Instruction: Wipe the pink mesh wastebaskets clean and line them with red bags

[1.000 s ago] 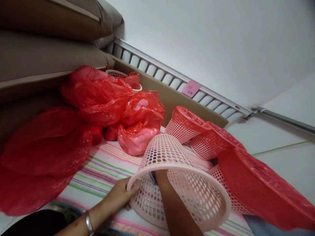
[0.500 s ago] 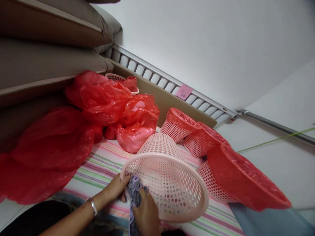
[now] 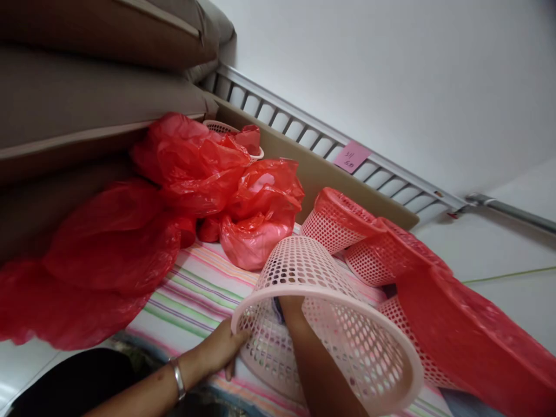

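A pale pink perforated plastic wastebasket point(image 3: 304, 263) lies tipped on its side, its mouth facing me. My left hand point(image 3: 223, 347), with a silver bangle at the wrist, is closed on the left part of its rim, thumb inside. Deep in the basket is my right hand point(image 3: 292, 304), its fingers mostly hidden by the wall and rim. A bit of the grey-purple cloth point(image 3: 278, 310) shows beside that hand, at the inner wall.
Several similar baskets lined with red bags point(image 3: 339, 220) stand at the right. Crumpled red plastic bags point(image 3: 195, 168) lie at the left, with another basket point(image 3: 220, 126) behind. Under everything is a striped sheet point(image 3: 186, 295). Stacked cushions point(image 3: 99, 87) rise at the left.
My right hand has pushed deeper into the basket with the cloth, away from the rim. My left hand stays on the rim. The whole view has shifted, so things appear farther right.
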Tool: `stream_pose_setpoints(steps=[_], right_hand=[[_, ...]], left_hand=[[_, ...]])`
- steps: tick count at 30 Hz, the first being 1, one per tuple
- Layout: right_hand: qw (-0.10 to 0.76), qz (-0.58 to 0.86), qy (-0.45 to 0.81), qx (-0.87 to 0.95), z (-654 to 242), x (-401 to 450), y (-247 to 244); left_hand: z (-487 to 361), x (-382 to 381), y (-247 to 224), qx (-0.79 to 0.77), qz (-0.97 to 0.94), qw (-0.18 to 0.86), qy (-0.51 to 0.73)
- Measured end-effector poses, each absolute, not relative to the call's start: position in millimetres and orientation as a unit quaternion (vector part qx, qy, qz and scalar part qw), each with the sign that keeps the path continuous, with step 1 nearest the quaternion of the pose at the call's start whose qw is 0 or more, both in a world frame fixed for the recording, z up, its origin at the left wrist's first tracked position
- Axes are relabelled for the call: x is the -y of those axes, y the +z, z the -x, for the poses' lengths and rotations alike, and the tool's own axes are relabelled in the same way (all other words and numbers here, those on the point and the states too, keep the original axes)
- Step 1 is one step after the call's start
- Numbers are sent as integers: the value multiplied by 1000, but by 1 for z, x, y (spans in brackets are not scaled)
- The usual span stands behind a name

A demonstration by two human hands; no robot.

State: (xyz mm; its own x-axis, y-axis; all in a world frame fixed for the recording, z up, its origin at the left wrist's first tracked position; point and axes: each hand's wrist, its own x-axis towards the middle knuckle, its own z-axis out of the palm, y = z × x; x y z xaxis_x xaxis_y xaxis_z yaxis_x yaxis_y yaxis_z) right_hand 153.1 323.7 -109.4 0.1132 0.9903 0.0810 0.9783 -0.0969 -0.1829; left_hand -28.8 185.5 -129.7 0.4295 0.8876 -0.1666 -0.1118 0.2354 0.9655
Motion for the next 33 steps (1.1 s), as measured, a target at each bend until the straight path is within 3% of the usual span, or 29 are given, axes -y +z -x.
stream_pose_setpoints(steps=[5, 12, 21, 26, 33], right_hand=[[92, 742, 48, 663, -158, -342, -116], [97, 761, 62, 638, -161, -319, -108], [139, 704, 153, 680, -124, -177, -106], [85, 730, 172, 656, -146, -123, -121], [109, 769, 88, 623, -165, -195, -114]], left_hand=[[33, -189, -115, -414, -481, 699, 329], [41, -199, -108, -459, -513, 624, 370], [19, -179, -140, -399, -459, 691, 391], [1, -155, -147, -394, -457, 713, 356], [-5, -152, -144, -386, -464, 731, 318]])
